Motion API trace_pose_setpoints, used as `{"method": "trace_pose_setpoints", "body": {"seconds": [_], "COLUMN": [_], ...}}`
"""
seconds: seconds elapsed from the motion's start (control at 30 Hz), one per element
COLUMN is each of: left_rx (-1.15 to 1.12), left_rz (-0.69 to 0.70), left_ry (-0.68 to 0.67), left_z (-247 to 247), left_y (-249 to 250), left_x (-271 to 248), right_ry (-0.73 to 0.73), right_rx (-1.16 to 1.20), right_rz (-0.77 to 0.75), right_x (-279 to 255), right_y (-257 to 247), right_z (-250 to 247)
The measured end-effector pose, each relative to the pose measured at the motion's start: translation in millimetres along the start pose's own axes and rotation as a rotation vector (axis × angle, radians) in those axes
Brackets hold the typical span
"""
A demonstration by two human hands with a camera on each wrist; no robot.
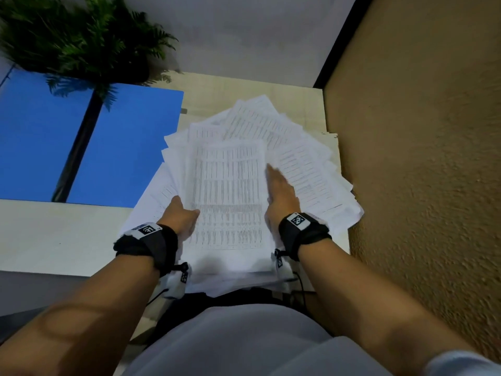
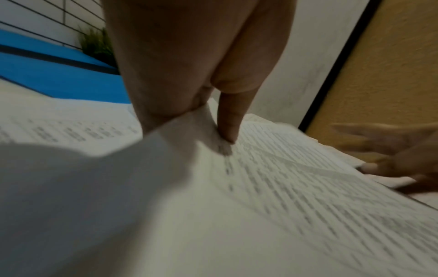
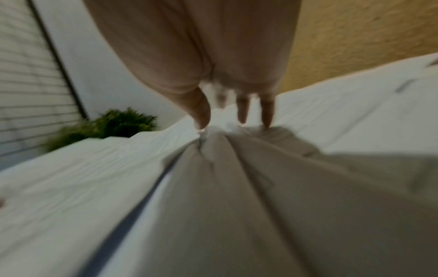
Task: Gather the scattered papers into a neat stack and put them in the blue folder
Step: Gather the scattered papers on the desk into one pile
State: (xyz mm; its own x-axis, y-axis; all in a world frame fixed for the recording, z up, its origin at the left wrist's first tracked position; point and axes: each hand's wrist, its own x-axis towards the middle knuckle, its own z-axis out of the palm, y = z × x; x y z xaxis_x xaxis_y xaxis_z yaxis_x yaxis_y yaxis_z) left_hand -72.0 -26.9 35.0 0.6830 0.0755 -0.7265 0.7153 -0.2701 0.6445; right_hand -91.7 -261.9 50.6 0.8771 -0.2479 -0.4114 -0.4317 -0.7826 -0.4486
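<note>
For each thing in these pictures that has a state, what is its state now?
papers: fanned out, not yet squared.
blue folder: lying open flat, holds no papers.
left hand: grips the left edge of the top sheets.
right hand: straight fingers pressing on the papers.
plant: upright behind the folder.

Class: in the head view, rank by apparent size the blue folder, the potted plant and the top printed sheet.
1. blue folder, open, running off the frame.
2. potted plant and top printed sheet: too alike to rank; plant is cropped and farther away.
</note>
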Motion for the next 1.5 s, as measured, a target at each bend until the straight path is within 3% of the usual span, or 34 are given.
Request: {"method": "trace_pose_setpoints", "body": {"seconds": [0.03,0.1,0.17,0.23,0.3,0.43,0.5,0.67,0.87,1.03,1.23,1.37,1.5], "left_rx": [0.026,0.180,0.303,0.346,0.342,0.297,0.271,0.199,0.233,0.231,0.222,0.196,0.177], "left_rz": [-0.007,0.010,0.028,0.044,0.066,0.087,0.080,0.055,0.061,0.093,0.092,0.076,0.072], "left_ry": [0.008,0.042,0.058,0.042,0.018,0.000,0.000,-0.037,-0.014,-0.012,-0.018,-0.049,-0.086], "left_z": [-0.9,-3.8,-5.0,-2.5,1.7,3.9,2.1,1.8,3.3,5.2,3.9,2.6,1.9], "left_y": [0.5,-0.3,0.4,4.8,6.9,3.0,2.8,3.9,5.1,5.1,0.8,-4.2,-8.8], "left_x": [-0.8,-1.6,-3.2,-7.9,-12.2,-13.0,-9.7,-9.9,-13.0,-15.3,-8.1,-0.6,9.1], "right_ry": [0.170,0.478,0.528,0.490,0.525,0.690,0.727,0.642,0.776,0.712,0.814,0.639,0.525], "right_rx": [0.044,0.234,0.491,0.790,0.964,0.718,0.702,0.737,0.256,0.594,0.684,1.034,1.292], "right_rz": [0.112,0.477,0.779,0.860,0.764,0.493,0.383,0.292,0.238,0.143,0.343,0.463,0.453], "right_x": [0.4,-3.4,-9.1,-8.7,-6.7,-3.4,-3.9,-5.5,-14.6,-15.9,-6.8,0.7,13.1], "right_y": [7.9,29.5,55.6,78.7,89.9,98.9,96.5,88.8,89.2,77.9,76.0,74.3,73.9], "right_z": [0.1,-5.2,-7.2,-2.9,-0.9,0.9,7.8,18.8,-4.0,2.8,8.5,18.2,20.6]}}
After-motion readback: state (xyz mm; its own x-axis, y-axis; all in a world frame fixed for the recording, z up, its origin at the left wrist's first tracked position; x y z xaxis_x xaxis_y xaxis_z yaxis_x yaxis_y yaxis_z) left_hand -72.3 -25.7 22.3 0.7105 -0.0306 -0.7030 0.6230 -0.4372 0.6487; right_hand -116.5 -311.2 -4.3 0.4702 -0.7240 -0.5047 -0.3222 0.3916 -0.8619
